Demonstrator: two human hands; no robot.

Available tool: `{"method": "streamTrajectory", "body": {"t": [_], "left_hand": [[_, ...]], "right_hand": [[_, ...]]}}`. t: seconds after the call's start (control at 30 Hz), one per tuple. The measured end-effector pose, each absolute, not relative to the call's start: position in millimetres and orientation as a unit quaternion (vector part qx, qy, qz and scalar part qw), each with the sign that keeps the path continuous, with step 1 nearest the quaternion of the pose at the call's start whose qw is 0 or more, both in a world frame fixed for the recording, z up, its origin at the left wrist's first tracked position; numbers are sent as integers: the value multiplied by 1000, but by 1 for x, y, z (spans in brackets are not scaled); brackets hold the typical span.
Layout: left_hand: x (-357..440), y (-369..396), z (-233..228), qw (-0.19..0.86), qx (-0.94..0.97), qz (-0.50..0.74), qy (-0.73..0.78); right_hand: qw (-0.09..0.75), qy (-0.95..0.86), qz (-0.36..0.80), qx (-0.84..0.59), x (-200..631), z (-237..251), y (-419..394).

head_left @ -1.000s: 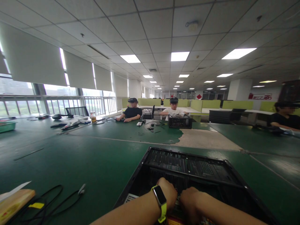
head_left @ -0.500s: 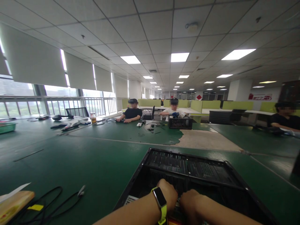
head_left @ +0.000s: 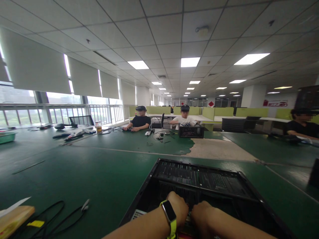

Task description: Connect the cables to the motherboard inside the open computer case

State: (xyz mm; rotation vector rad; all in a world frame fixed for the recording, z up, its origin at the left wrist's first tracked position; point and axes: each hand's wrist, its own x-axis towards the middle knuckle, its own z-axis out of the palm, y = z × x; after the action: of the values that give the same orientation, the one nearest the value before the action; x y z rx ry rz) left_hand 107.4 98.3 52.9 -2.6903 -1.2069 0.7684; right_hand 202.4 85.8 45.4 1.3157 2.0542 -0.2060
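A black computer case [head_left: 219,181] lies open on the green table, its slotted side panel at the far end. Both hands reach down into its interior. My left hand [head_left: 177,205], with a yellow-banded watch [head_left: 170,214] on the wrist, is curled with its fingertips pointing down. Close beside it, a small gap apart, my right hand [head_left: 202,212] is curled the same way. The backs of the hands hide the fingertips and whatever lies between them. A bit of a circuit board shows between the hands, and something red and yellow peeks out below them.
Black cables [head_left: 62,212] and a wooden-looking block [head_left: 17,215] lie at the near left. A thin rod [head_left: 28,167] rests farther back. Across the table a person works at another black case [head_left: 191,131]. A second person sits to the left, a third at far right.
Both hands stay in nearly the same place inside the case. The view has shifted slightly. Across the table, the person's hands have moved lower behind the other case.
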Motion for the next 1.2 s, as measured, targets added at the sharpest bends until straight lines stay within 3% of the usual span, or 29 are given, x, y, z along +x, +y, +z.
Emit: {"method": "streamTrajectory", "body": {"t": [1.2], "left_hand": [[110, 95, 60, 46, -869, 292, -397]], "right_hand": [[367, 772, -83, 512, 204, 38, 89]]}}
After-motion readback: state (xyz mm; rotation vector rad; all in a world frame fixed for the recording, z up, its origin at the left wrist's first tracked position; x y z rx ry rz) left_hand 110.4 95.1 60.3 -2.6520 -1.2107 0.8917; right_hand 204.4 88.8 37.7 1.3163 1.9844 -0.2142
